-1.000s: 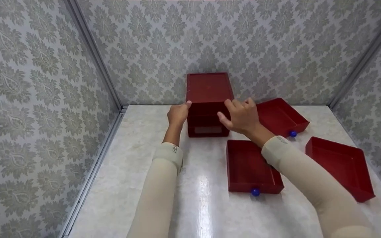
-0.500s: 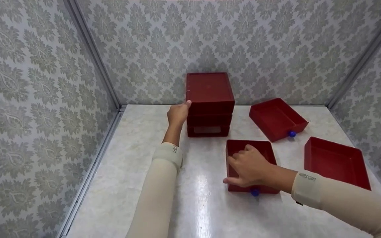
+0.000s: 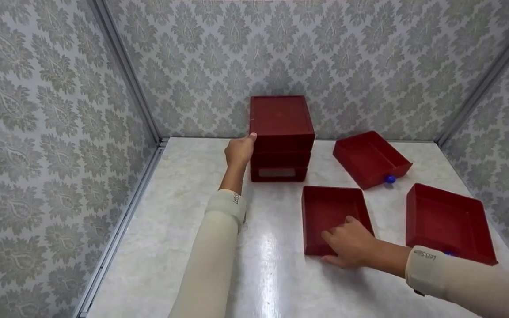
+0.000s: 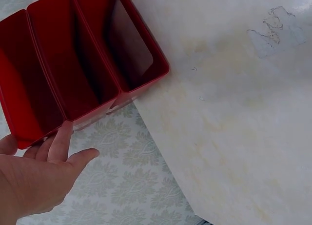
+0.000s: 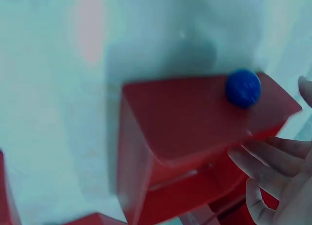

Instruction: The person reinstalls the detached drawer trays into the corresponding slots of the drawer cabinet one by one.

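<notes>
A red cabinet with three stacked slots stands at the back wall. My left hand holds its front left upper corner, thumb at the top edge and fingers along the side; the left wrist view shows the slots without drawers. In front lies a loose red drawer. My right hand is over that drawer's front right part. The right wrist view shows its fingers spread at the front wall's rim, beside a round blue knob, with the thumb apart from the wall. The head view hides this knob.
Two more red drawers lie on the right: one turned with a blue knob, another nearer, its knob partly behind my right sleeve. Patterned walls surround the pale tabletop.
My right hand has moved from the cabinet's right front edge down to the near drawer, then on to its front wall. My left hand has stayed on the cabinet.
</notes>
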Demonstrator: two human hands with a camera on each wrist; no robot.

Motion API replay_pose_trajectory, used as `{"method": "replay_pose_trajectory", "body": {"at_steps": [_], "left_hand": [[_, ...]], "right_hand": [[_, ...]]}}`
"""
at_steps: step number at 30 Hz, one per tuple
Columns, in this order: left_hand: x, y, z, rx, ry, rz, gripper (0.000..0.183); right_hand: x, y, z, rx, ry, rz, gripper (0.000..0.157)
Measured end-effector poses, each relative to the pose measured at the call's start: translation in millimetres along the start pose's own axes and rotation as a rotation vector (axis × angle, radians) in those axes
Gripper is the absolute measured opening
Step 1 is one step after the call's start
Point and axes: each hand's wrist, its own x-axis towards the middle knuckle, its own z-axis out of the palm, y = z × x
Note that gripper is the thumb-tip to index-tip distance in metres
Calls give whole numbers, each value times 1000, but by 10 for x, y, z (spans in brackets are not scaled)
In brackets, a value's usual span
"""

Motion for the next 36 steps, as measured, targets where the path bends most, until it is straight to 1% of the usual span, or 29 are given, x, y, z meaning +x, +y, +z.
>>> {"method": "replay_pose_trajectory", "body": {"at_steps": [2, 5, 9, 12, 15, 17, 23, 30, 36], "left_hand": [[-2, 1, 6, -5, 7, 4, 47], [-3, -1, 9, -2, 14, 9, 47], [-2, 5, 8, -2, 19, 4, 47], [-2, 8, 11, -6, 25, -5, 47], [-4, 6, 20, -7, 30, -11, 46], [-9, 7, 25, -8, 36, -11, 47], [-23, 13, 26, -21, 31, -22, 46], [-20, 14, 32, -8, 37, -13, 45], [-16, 28, 35, -6, 47, -29, 46]], "right_hand": [[-24, -8, 93, 20, -4, 14, 52], [-42, -18, 209, 81, 7, 36, 38], [-31, -20, 298, 158, 85, 41, 25], [-26, -18, 320, 195, 122, 38, 23], [-28, -16, 322, 236, 115, 47, 22], [-27, -13, 333, 243, 120, 48, 21], [-39, -9, 355, 253, 168, 24, 22], [-40, -5, 325, 269, 130, 41, 21], [-30, -19, 288, 252, 152, 37, 21]]}}
